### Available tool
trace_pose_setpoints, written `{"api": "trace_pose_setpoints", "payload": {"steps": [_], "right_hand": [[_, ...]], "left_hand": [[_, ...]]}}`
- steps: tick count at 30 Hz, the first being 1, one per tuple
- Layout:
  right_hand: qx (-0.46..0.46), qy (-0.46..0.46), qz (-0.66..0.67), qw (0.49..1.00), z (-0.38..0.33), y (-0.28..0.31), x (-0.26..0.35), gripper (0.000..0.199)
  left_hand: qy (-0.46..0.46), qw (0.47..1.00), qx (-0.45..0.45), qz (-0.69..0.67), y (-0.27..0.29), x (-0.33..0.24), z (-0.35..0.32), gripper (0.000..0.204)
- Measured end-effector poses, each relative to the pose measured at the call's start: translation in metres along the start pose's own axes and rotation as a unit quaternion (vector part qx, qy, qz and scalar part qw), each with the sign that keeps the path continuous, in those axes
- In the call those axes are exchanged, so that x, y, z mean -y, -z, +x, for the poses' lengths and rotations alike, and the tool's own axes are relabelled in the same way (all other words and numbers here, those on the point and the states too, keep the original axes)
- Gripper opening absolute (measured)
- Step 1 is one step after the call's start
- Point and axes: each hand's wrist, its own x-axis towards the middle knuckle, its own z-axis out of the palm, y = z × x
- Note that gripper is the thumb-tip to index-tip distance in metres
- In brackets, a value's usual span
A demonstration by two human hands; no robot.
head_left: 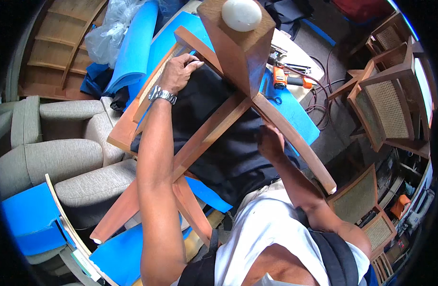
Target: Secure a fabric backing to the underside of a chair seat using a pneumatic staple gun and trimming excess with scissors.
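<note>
Our right hand (271,143) curled at black cloth (233,145) beside the wooden chair frame (299,137), our left hand (180,75) over the frame's farther edge, whether either pinches cloth we cannot tell, a crossbar (211,132) cutting the room between them, an orange tool (280,77) beyond

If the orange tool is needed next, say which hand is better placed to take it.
Probably the right hand: it appears nearer the orange tool, though a side leg lies between. The left hand is at the frame, across the upright leg from the tool.
</note>
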Motion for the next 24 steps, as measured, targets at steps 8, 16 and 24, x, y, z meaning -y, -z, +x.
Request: {"api": "trace_pose_setpoints", "payload": {"steps": [8, 16, 24], "right_hand": [[-0.260, 0.155, 0.300, 0.905, 0.040, 0.103, 0.132, 0.031], [-0.251, 0.248, 0.289, 0.890, 0.077, 0.093, 0.152, 0.019], [-0.197, 0.150, 0.335, 0.909, 0.070, 0.089, 0.152, 0.021]], "left_hand": [[-0.059, 0.983, 0.081, -0.154, 0.016, -0.003, -0.046, 0.022], [-0.099, 0.966, 0.123, -0.205, 0.018, -0.011, -0.075, 0.022], [-0.252, 0.859, -0.439, 0.077, -0.037, -0.001, -0.136, 0.021]]}}
